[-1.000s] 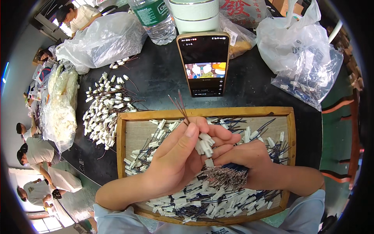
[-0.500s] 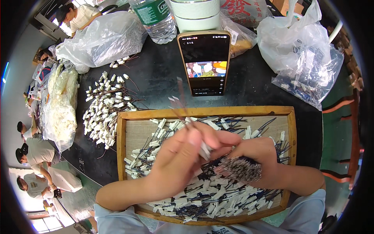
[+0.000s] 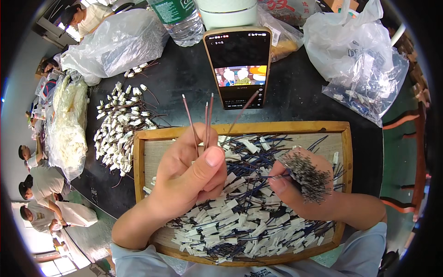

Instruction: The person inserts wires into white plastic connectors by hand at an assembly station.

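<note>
While left hand holds wires, bottle bears lettering; phone shows text.

Curled left hand, curled right hand

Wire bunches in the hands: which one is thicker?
The bunch in the right hand: it's densely packed, whereas the left hand holds only a few brown wires.

2 short pale-blue sleeves, dark print
</note>
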`<state>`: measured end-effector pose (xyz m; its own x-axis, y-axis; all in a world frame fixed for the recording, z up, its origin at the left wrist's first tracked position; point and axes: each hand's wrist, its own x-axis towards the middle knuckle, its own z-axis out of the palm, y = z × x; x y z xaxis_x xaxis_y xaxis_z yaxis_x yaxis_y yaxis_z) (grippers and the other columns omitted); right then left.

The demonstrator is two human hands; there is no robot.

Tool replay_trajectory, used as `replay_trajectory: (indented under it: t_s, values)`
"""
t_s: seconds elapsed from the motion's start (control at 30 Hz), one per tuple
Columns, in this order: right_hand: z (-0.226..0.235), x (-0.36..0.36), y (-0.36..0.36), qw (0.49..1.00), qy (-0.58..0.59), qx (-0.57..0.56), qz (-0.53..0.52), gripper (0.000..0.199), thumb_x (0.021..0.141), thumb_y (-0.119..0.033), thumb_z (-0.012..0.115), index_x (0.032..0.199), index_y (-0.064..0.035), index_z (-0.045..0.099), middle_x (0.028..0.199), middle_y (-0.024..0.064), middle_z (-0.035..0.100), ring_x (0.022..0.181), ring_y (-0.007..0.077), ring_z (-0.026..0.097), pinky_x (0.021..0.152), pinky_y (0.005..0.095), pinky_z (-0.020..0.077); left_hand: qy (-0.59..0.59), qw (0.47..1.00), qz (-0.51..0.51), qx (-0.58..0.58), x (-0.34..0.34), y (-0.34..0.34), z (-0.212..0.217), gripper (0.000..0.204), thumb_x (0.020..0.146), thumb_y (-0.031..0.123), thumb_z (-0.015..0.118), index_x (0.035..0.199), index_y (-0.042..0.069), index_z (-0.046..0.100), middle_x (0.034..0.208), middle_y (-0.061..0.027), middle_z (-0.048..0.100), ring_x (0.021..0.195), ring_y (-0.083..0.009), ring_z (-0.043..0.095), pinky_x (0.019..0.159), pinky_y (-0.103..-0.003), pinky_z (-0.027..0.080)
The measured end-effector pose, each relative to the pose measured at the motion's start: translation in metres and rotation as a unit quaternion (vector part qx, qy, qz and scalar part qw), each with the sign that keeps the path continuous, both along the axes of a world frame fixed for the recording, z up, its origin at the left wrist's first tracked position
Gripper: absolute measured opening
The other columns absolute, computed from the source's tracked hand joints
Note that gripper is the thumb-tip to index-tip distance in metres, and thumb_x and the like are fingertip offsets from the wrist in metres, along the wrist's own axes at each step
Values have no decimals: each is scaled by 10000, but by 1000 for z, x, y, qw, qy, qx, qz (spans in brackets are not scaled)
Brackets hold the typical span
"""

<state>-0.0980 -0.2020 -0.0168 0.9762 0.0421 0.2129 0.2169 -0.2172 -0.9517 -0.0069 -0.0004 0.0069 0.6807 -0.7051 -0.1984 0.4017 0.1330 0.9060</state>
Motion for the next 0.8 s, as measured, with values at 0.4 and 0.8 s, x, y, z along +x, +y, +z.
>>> replay_trajectory:
  t_s: [0.4,0.8]
  values:
    - [-2,-1,-8,999,-30,-8,20,263,731,-29,739,974,21,649,772,86,675,675,135,657,584,230,499,-38,998,-48,-18,-14,-4,-1,202,941,196,534,973,52,397,709,-17,432,517,-45,356,408,-193,303]
    - [-4,-2,-11,997,-26,25,63,279,748,-50,738,1007,2,648,841,94,697,706,125,669,616,228,505,7,997,-75,-30,-14,-4,3,196,930,141,538,981,101,353,644,2,394,474,-32,258,397,-195,225]
